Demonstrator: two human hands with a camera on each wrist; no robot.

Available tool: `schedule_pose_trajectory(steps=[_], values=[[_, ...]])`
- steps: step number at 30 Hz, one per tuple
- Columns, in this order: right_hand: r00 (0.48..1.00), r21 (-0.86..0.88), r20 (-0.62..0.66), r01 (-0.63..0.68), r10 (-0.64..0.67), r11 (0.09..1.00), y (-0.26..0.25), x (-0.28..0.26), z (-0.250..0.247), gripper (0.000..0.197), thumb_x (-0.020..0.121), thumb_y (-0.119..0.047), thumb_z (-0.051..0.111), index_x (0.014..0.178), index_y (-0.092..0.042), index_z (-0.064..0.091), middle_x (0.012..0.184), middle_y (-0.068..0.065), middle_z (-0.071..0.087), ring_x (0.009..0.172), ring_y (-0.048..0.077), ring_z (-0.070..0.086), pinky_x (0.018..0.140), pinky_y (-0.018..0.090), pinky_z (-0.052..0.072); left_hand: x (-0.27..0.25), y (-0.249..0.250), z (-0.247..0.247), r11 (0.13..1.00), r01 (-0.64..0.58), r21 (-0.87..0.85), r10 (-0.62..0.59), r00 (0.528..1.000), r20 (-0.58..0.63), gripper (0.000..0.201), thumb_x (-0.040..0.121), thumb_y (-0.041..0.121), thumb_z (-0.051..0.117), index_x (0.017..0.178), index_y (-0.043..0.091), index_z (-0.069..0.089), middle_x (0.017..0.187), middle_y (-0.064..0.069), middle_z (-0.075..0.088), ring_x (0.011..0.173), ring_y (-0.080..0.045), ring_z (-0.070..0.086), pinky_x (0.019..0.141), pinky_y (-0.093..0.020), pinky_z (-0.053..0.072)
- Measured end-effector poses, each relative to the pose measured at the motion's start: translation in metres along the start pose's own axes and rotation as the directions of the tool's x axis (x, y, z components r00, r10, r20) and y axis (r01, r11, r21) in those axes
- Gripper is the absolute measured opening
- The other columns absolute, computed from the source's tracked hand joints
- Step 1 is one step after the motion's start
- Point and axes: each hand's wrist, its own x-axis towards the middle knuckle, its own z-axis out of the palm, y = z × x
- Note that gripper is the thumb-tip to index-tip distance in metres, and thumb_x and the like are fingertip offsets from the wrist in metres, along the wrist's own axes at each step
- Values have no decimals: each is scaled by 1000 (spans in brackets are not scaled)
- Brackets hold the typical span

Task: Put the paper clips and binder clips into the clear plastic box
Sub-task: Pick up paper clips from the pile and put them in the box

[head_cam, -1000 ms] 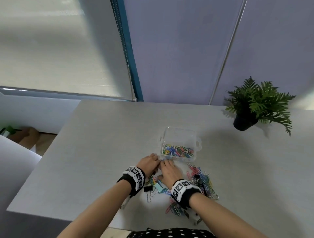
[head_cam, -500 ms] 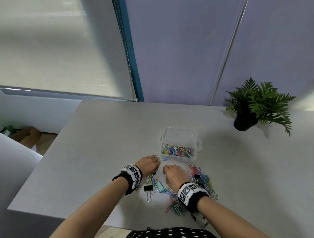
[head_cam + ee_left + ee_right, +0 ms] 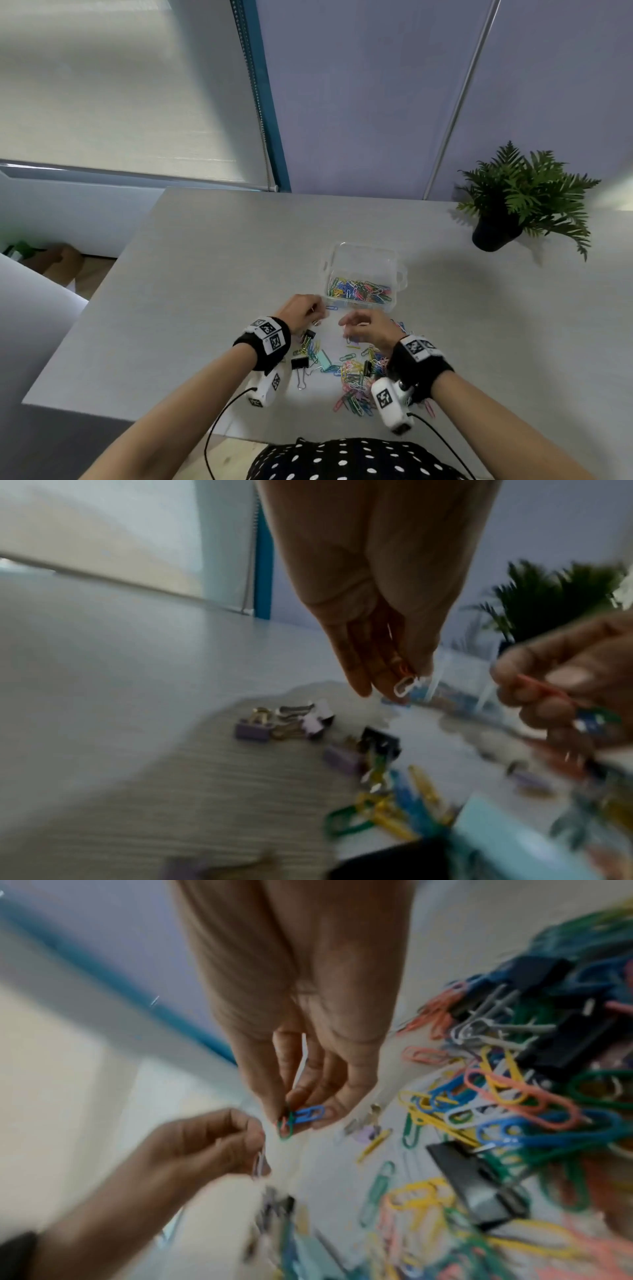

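Observation:
The clear plastic box [image 3: 397, 270] stands open on the table with coloured paper clips [image 3: 359, 291] on its floor. Just in front of it my left hand [image 3: 301, 313] pinches a white paper clip [image 3: 404, 686] above the table. My right hand [image 3: 368, 330] pinches a few paper clips [image 3: 301, 1118], blue, green and red. Below and between the hands lies a loose pile of coloured paper clips [image 3: 354, 380] mixed with black binder clips [image 3: 300, 363], a teal binder clip [image 3: 323, 361] and small lilac binder clips [image 3: 251, 730]. One blue clip [image 3: 331, 307] lies by the box's near wall.
A potted green plant [image 3: 513, 202] stands at the table's back right. The grey table [image 3: 205, 274] ends in a near edge just behind my wrists and a left edge beside a drop to the floor. A blind and a wall close the far side.
Both hands have lifted off the pile with clips pinched in their fingers; a second ago they lay close together on the table at the box's near wall.

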Motion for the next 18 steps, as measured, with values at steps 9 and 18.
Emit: schedule_pose_trajectory(steps=[9,18], values=[[975,765,-28,-121,220,633,-18,-3,-37,21,92,7,36,86,5,56,66,17,67,60,22,69,57,24,59,27,22,-10,780,210,-589,-225,973,50,23,90,-9,44,82,6,59,74,-3,59,50,0,64,55,-14,55],[953,552,-253,0,168,834,-48,24,-45,30,91,12,31,118,25,33,67,13,37,57,22,47,51,24,46,58,36,-24,863,255,-436,-248,966,75,33,92,-4,41,121,-1,55,121,-19,61,103,-28,64,86,-26,53]])
